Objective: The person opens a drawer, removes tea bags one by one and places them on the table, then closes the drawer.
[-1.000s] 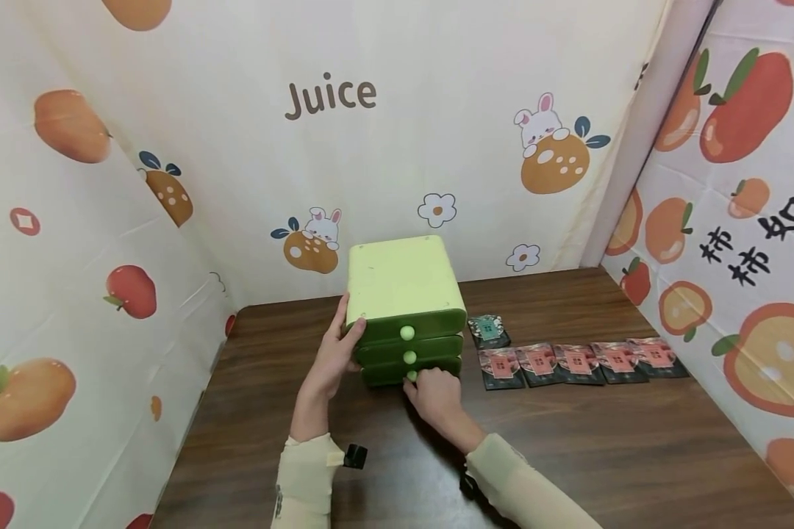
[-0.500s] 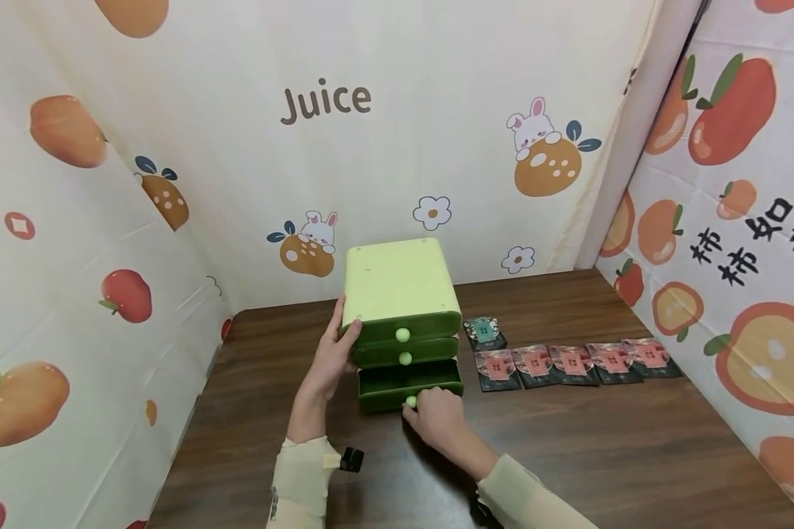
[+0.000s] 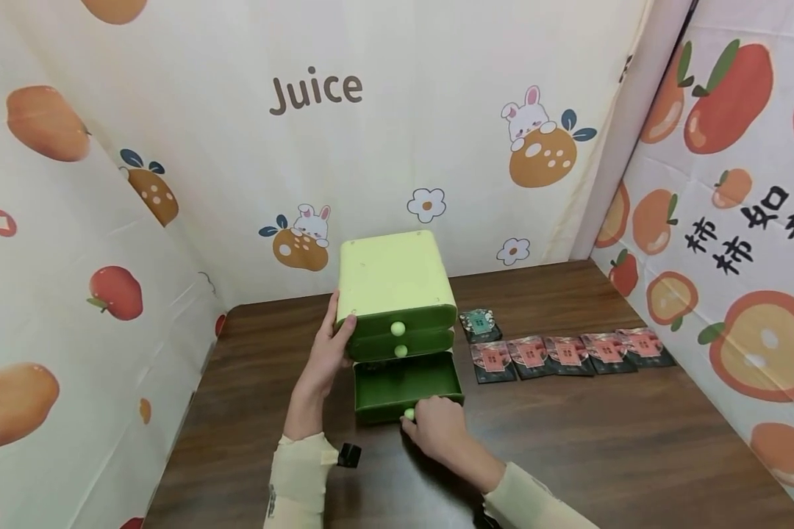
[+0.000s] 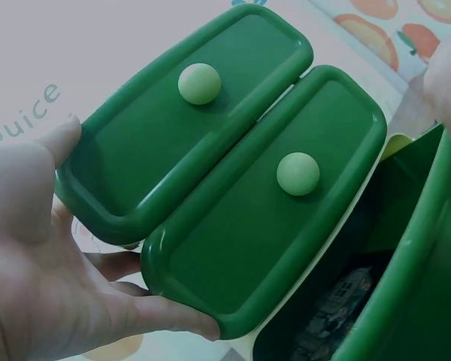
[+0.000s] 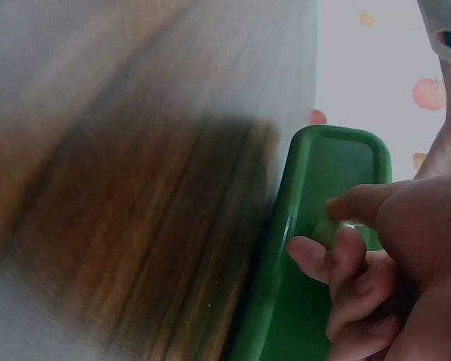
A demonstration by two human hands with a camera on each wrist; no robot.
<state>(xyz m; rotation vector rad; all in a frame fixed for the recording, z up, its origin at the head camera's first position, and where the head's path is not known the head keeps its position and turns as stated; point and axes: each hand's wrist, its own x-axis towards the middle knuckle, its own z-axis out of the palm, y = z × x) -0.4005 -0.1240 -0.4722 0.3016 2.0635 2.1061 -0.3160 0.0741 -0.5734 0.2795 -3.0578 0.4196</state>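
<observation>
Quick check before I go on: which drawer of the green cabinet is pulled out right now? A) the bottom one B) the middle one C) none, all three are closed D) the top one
A: the bottom drawer stands out from the cabinet with the right hand pinching its knob, while the two drawers above sit flush and the left hand holds the cabinet's side.

The knob (image 3: 408, 414) of the bottom drawer (image 3: 403, 386) is mostly covered by the right hand (image 3: 440, 430). The right wrist view blurs the table (image 5: 135, 226). Print on the 6 packets (image 3: 569, 353) is too small to read.
</observation>
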